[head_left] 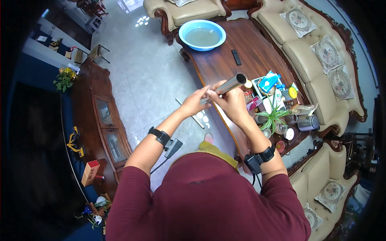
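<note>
A shiny metal tube (230, 84) with an open, dark upper end is held slantwise in front of me, over the near-left edge of the wooden coffee table (217, 68). My right hand (234, 103) is closed around its middle, thumb laid along the side. At the lower end, my left hand (194, 102) has its fingers closed on the tube. The very tip there is partly hidden by the fingers. Both wrists carry black straps with small devices and cables.
A blue basin (184, 40) of cloudy water stands on the table's far end, with a black remote (236, 57) nearer. Cups, a potted plant (274, 116) and packets crowd its right side. A thin white rod (192, 115) lies on the floor. Sofas and a wooden cabinet (90, 86) flank me.
</note>
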The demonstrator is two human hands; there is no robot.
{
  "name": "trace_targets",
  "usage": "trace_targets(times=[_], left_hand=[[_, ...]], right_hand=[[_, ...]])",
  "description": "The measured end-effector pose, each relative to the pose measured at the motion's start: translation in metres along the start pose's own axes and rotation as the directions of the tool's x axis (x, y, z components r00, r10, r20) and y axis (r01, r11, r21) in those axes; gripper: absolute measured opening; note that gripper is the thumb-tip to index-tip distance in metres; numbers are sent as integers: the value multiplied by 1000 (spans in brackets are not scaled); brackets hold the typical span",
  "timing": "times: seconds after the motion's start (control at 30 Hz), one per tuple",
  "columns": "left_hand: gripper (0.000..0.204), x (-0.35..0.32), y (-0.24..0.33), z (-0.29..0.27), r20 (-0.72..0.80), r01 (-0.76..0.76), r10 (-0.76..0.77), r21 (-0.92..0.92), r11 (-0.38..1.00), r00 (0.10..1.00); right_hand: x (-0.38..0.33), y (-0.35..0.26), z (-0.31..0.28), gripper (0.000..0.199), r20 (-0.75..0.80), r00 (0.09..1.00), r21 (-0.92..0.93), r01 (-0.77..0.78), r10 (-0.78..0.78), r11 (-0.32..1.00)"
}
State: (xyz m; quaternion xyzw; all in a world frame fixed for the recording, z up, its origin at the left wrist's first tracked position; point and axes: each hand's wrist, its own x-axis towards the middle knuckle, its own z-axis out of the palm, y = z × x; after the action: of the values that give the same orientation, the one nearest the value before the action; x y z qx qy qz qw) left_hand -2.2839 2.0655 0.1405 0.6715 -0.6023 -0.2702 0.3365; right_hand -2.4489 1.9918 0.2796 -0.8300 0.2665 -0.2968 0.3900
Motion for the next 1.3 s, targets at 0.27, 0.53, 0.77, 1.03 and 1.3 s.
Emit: trace_targets(times=[0.27,0.53,0.77,1.03,1.3], left_hand=[[52,-52,-119,-73,8,406,-406,-81,910,914],[44,-124,-234,-155,33,635,-655,-289,716,755],[42,-102,-335,-265,23,631,-649,-266,729,760],[43,-41,-371,-336,124,605,-595,-260,753,794],[41,-15,-370,-334,186,620,-593,-305,723,783]], right_hand=[[66,39,-7,22,-148,972,54,-176,182,983],[97,94,18,32,-338,873,-47,-390,353,919],[97,103,98,35,-179,806,-272,-591,564,759],[89,99,113,31,-537,622,-128,-728,569,674],[74,126,86,39,-752,397,-147,-879,526,453]])
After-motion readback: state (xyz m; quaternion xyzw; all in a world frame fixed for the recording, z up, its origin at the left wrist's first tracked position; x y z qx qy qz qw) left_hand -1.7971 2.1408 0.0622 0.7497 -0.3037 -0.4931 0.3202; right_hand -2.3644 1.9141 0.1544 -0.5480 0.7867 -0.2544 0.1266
